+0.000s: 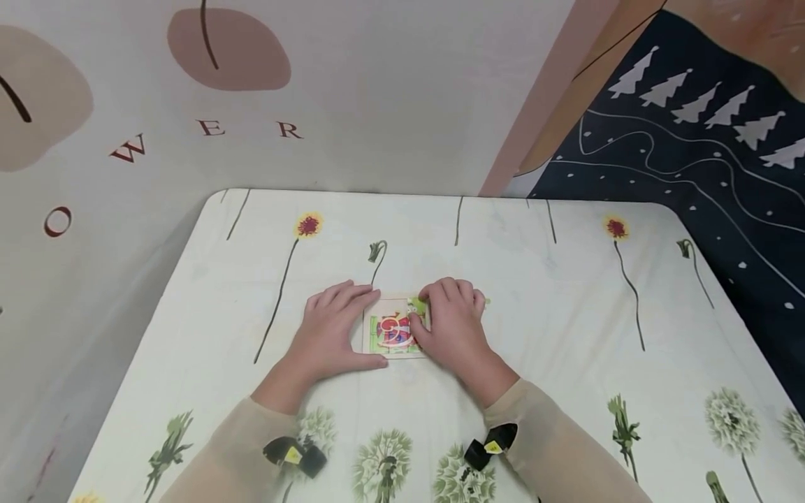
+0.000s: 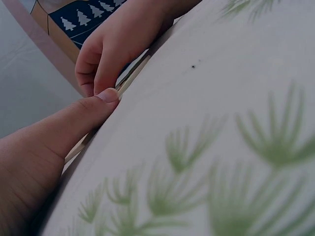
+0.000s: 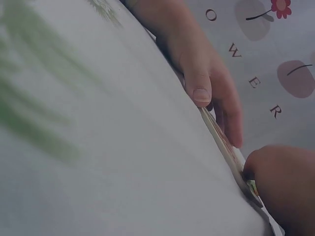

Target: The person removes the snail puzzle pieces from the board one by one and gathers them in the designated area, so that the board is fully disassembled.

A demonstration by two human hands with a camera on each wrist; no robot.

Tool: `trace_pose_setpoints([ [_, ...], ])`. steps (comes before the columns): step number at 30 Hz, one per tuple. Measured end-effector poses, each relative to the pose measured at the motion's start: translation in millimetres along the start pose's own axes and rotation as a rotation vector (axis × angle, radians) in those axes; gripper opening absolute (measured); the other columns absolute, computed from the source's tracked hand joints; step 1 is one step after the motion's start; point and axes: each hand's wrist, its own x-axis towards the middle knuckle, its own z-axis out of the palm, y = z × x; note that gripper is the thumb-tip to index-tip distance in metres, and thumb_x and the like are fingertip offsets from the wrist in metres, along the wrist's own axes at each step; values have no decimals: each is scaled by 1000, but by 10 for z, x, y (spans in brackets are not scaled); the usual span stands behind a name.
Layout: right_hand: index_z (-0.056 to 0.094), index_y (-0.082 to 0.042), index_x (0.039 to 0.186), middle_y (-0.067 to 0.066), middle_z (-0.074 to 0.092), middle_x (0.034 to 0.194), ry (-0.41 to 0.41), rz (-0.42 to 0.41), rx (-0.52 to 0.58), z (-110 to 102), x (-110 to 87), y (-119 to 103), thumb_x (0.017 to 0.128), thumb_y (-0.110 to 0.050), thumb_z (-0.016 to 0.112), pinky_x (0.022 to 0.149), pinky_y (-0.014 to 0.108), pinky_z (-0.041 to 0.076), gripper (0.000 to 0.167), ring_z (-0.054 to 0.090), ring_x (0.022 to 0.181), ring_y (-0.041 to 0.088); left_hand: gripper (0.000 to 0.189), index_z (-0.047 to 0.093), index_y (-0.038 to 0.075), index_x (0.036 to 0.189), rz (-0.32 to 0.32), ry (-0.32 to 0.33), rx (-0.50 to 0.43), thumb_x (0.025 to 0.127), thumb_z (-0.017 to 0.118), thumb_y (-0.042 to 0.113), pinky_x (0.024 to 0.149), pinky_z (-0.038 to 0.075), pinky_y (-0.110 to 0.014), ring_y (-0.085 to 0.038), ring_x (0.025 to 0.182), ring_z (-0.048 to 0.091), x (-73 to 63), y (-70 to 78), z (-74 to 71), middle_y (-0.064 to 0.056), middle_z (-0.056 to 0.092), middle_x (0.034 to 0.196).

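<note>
A small square puzzle board [image 1: 393, 334] with a red and green picture lies on the table's middle. My left hand [image 1: 352, 325] lies flat against its left side, fingers straight, thumb along the near edge. My right hand [image 1: 423, 314] covers the board's right side, fingers curled onto a green piece [image 1: 416, 305] at the top right corner. The left wrist view shows my left thumb [image 2: 78, 120] against the board's thin edge [image 2: 132, 77] and the right hand [image 2: 113, 44] beyond. From the right wrist view, the board edge [image 3: 221, 140] runs between both hands.
The table [image 1: 541, 293] wears a pale cloth printed with flowers and dandelions. A wall with brown letters stands to the left and behind. A dark blue panel with white trees [image 1: 704, 140] lies beyond the right edge.
</note>
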Motion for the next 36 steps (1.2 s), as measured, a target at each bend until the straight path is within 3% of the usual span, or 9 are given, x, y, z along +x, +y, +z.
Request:
trace_pose_setpoints([
  [11, 75, -16, 112, -3, 78, 101, 112, -100, 65, -10, -19, 22, 89, -30, 86, 103, 57, 32, 29, 58, 105, 24, 116, 51, 19, 160, -10, -19, 6, 68, 81, 82, 111, 29, -62, -32, 154, 31, -7, -19, 33, 0, 47, 162],
  [18, 79, -16, 116, -4, 79, 108, 100, -101, 189, 3, -33, 46, 83, -35, 93, 100, 57, 31, 41, 60, 103, 22, 116, 50, 19, 161, -11, -28, 13, 69, 79, 84, 112, 29, -63, -32, 154, 31, -7, -21, 25, -1, 46, 162],
  [25, 81, -15, 117, -4, 79, 110, 99, -99, 274, -29, -37, 70, 81, -28, 94, 100, 57, 29, 41, 59, 102, 22, 115, 50, 19, 161, -9, -33, 13, 70, 79, 83, 113, 28, -63, -32, 155, 30, 26, -2, -12, 0, 46, 163],
  [36, 82, -11, 114, -2, 80, 104, 220, -152, 384, -32, -87, 143, 77, -21, 98, 101, 60, 29, 42, 60, 95, 20, 115, 52, 19, 160, -6, -28, 12, 69, 80, 83, 112, 29, -63, -33, 154, 31, 20, 1, -4, -1, 47, 162],
])
